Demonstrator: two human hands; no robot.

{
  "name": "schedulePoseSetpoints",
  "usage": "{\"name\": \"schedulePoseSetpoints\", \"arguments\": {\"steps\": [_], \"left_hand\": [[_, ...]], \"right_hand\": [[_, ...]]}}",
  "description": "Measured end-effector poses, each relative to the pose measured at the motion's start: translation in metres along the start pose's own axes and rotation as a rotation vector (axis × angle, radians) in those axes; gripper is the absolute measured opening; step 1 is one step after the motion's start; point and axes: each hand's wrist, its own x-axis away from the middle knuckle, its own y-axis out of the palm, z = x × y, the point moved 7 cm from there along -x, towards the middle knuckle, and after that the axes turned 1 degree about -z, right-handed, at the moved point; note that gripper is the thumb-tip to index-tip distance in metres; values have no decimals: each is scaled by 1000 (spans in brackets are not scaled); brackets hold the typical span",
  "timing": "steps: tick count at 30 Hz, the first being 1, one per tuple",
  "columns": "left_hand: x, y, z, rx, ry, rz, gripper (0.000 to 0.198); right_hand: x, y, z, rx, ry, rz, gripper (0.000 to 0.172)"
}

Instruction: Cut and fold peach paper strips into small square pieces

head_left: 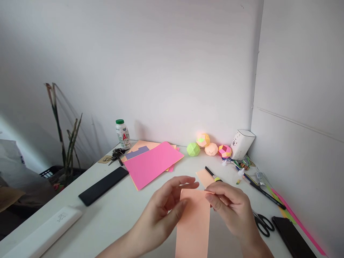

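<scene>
A long strip of peach paper [192,225] is held up in front of me, its lower end running out of the picture. My right hand [232,206] pinches its top right corner between thumb and fingers. At the left edge, my left hand [163,211] has its thumb on the front of the paper and its fingers curved behind; part of that grip is hidden. Just beyond the right hand, a smaller peach piece of paper [202,176] lies on the white table [107,222], with a black and yellow pen-like tool [212,173] across it.
Pink paper sheets [153,165] lie at the back, near a white bottle [123,134]. Several paper balls [193,149] sit against the wall by a white container [242,145]. Black-handled scissors [264,225] and a phone [292,236] are right; a black case [103,185] is left.
</scene>
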Motion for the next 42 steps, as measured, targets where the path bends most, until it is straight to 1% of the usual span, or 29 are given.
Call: {"name": "schedulePoseSetpoints", "arguments": {"steps": [4, 6, 11, 14, 18, 25, 31, 36, 42], "left_hand": [[-4, -4, 5, -127, -8, 63, 16], [-5, -5, 5, -138, -16, 81, 18], [-4, -6, 3, -73, 7, 140, 16], [-2, -7, 0, -41, -4, 164, 14], [-3, -6, -1, 3, -21, 172, 13], [-3, -6, -5, 83, -56, 173, 12], [-3, -9, -8, 131, -87, 198, 10], [-6, -9, -9, 179, -112, 193, 7], [-6, -8, -14, 258, -150, 188, 6]], "right_hand": [[1, 2, -6, -19, -79, -4, 9], [1, 3, -8, -25, -108, 3, 10], [2, 3, -4, -37, -74, 17, 10], [5, 2, -2, -36, -73, 35, 16], [5, 3, 0, -33, -87, 37, 21], [5, 3, -3, -5, -109, 44, 21], [6, 1, -8, 13, -131, 68, 21], [6, 0, -2, 22, -85, 96, 20], [9, -3, 5, -13, -3, 172, 22]]}}
